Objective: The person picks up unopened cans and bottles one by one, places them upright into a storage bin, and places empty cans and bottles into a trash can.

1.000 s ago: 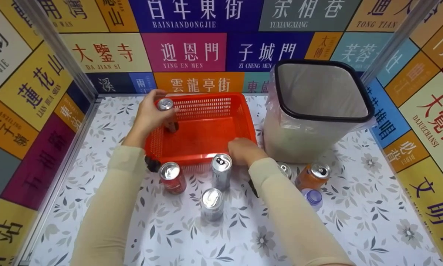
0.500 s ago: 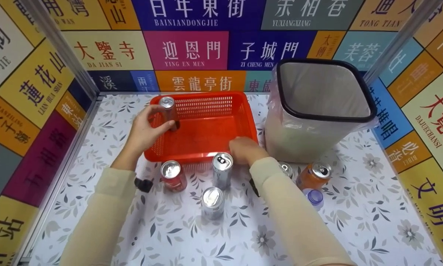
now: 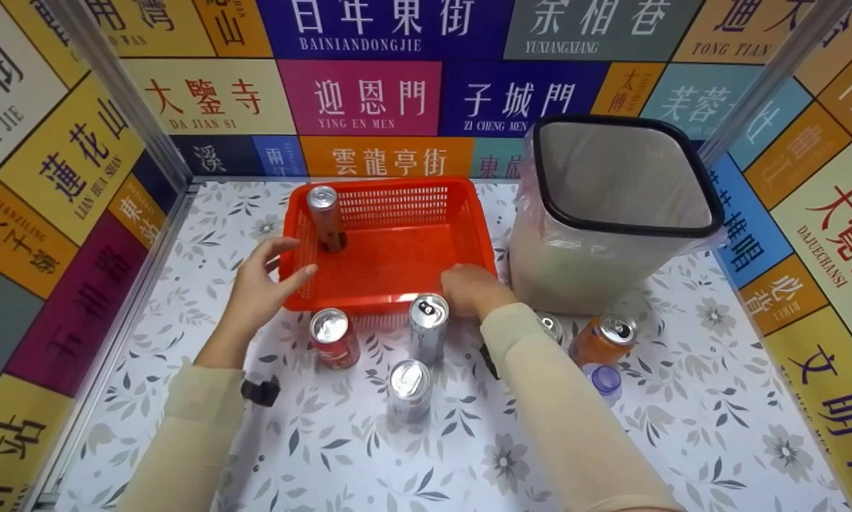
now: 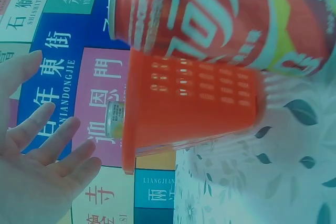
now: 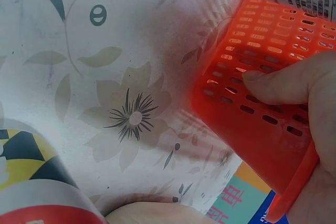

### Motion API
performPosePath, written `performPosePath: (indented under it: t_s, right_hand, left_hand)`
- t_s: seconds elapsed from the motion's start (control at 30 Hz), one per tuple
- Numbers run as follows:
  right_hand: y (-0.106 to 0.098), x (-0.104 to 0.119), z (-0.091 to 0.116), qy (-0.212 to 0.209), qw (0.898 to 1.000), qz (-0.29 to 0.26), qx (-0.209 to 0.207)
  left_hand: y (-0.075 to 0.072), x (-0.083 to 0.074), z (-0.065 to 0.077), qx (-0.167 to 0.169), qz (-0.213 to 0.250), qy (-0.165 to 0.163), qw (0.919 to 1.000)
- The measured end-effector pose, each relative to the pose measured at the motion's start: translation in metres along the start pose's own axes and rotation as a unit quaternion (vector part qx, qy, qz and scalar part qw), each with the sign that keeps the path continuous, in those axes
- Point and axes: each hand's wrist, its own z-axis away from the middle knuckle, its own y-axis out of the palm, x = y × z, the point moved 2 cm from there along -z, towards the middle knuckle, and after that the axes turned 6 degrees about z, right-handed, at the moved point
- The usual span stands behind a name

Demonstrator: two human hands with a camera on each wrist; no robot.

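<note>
A slim can (image 3: pixel 328 220) stands upright inside the red plastic basket (image 3: pixel 390 267), at its left end. My left hand (image 3: pixel 259 284) is just outside the basket's left edge, fingers spread and holding nothing; in the left wrist view, the same hand (image 4: pixel 50 153) is apart from the basket. My right hand (image 3: pixel 474 291) grips the basket's front right corner. In the right wrist view its thumb (image 5: pixel 283 85) presses the slotted outer wall while the palm lies by the rim. A red drink can (image 3: pixel 335 345) stands close in front of the basket, near my left hand.
Two silver cans (image 3: pixel 427 334) stand in front of the basket. Beside my right sleeve are an orange can (image 3: pixel 597 345), a purple-capped bottle (image 3: pixel 604 384) and a partly hidden can (image 3: pixel 550 326). A lined bin (image 3: pixel 582 267) stands back right. Printed panels (image 3: pixel 362 96) wall the table.
My left hand has let go of the slim can in the basket and drawn back toward the lower left, out over the basket's edge. My right hand keeps its hold on the basket.
</note>
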Motion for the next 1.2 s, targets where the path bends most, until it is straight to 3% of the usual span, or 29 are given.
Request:
performPosePath:
  t_s: [0.33,0.7,1.0,1.2]
  right_hand:
    - [0.001,-0.002,-0.002,0.002,1.000,-0.002,0.003]
    - [0.003,-0.002,-0.002,-0.005,1.000,-0.005,-0.007]
    - [0.002,-0.001,0.000,-0.004,1.000,-0.005,-0.015]
    - [0.002,-0.001,-0.001,-0.003,1.000,-0.012,-0.018]
  left_hand:
    - [-0.009,0.007,0.044,-0.047,0.016,0.001,0.9988]
    - [-0.017,0.017,0.084,-0.051,0.042,-0.037,0.9972]
    - [-0.005,0.034,0.106,-0.042,0.063,-0.071,0.9946]
    - [0.005,0.041,0.111,-0.020,0.103,-0.078,0.9914]
